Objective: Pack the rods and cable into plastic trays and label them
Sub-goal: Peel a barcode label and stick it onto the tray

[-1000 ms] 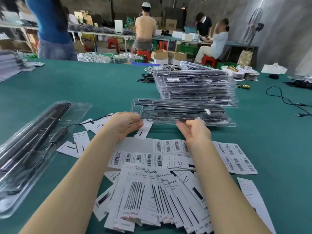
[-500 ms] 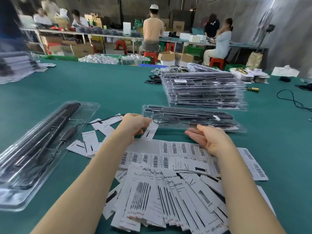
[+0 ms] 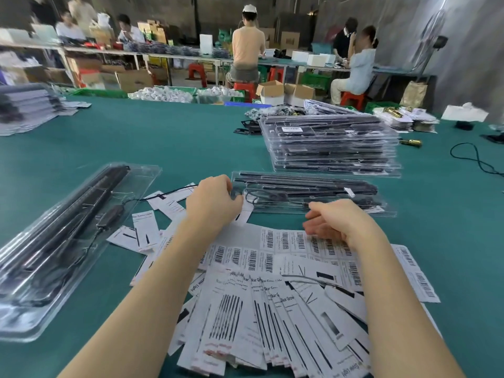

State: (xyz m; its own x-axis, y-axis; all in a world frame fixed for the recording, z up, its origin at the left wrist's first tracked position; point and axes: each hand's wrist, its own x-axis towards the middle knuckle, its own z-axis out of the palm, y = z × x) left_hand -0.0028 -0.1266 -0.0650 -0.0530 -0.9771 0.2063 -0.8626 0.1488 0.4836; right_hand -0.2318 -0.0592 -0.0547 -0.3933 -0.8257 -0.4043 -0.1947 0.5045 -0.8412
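Observation:
A closed clear plastic tray (image 3: 321, 188) with black rods and a coiled cable inside lies flat on the green table, just beyond my hands. My left hand (image 3: 212, 203) is at the tray's left end, its curled fingers gripping the edge. My right hand (image 3: 335, 222) hovers just in front of the tray, over a sheet of barcode stickers (image 3: 245, 255), fingers loosely curled and holding nothing. Printed label cards (image 3: 259, 323) are fanned out between my forearms.
A tall stack of packed trays (image 3: 332, 148) stands behind the tray. Another clear tray (image 3: 68, 227) with rods and cable lies at the left. A loose black cable (image 3: 477, 159) lies far right. Several people work at benches beyond the table.
The tray has been set down on the table. My right hand has let go of its front edge and drawn back over the barcode sheet. My left hand has stayed at the tray's left end.

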